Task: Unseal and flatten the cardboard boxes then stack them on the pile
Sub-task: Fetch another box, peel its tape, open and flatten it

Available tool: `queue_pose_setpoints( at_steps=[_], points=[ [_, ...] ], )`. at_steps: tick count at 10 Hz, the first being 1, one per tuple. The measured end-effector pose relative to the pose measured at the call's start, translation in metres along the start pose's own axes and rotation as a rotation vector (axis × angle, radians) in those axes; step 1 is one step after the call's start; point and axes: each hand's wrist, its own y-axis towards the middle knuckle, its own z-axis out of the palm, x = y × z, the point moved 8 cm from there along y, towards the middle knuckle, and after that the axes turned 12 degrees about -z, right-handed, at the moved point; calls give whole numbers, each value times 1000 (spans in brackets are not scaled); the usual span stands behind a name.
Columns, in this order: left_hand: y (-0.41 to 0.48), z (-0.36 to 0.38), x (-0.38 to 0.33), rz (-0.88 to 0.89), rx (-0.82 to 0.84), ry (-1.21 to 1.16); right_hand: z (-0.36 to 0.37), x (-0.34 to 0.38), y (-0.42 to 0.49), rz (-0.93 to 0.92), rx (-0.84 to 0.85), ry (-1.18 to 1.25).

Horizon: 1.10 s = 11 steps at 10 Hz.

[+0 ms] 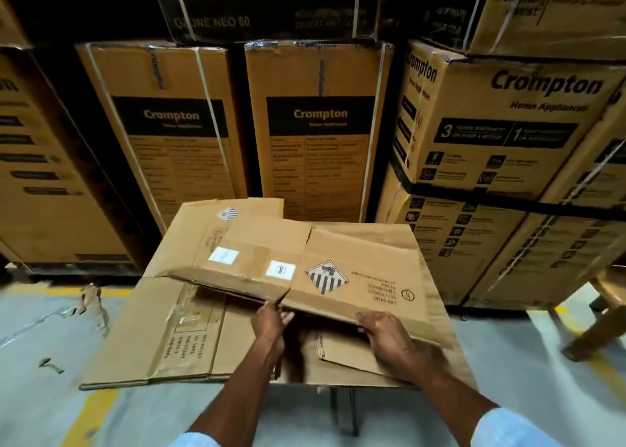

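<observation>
Sleeves: Two light blue sleeves show at the very bottom, one on each arm.
Left hand: The left hand holds the near edge of the top flattened box. Its fingers are close together and pinch the edge where two flaps meet.
Right hand: The right hand grips the same near edge further right. The thumb lies on top and the fingers curl under the cardboard.
Top box: It is already flat. It has a striped diamond label and two white stickers. Its near edge is lifted a little, and its far part rests on the pile.
Pile: The pile of flat boxes lies under it, low over the grey floor. One flat box sticks out to the left and has crinkled tape on it.
Floor bits: Small cardboard scraps lie on the floor to the left.
Far back: Tall sealed Crompton boxes stand in a wall behind the pile.
Step now: I think the flat box is being put on the pile.
Next move: It likely needs to be lowered, lined up with the boxes below, then let go.
</observation>
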Motion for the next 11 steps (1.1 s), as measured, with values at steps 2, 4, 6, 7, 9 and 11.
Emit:
queue_pose_setpoints(
  at_steps=[2,4,6,7,9,11],
  points=[
    [23,-35,28,-196,175,-166,70,6,-15,59,272,22],
    [45,-59,26,-203,60,99,100,14,-40,211,337,35],
    [52,-71,26,-161,-83,150,90,44,-68,635,-292,401],
    [45,-68,24,-127,-90,170,112,75,-76,1046,-312,1211],
    [10,-54,50,-170,126,143,71,74,-45,1186,-656,1883],
    [-10,-66,65,-132,95,96,67,75,-85,1081,-590,1495]
  ],
)
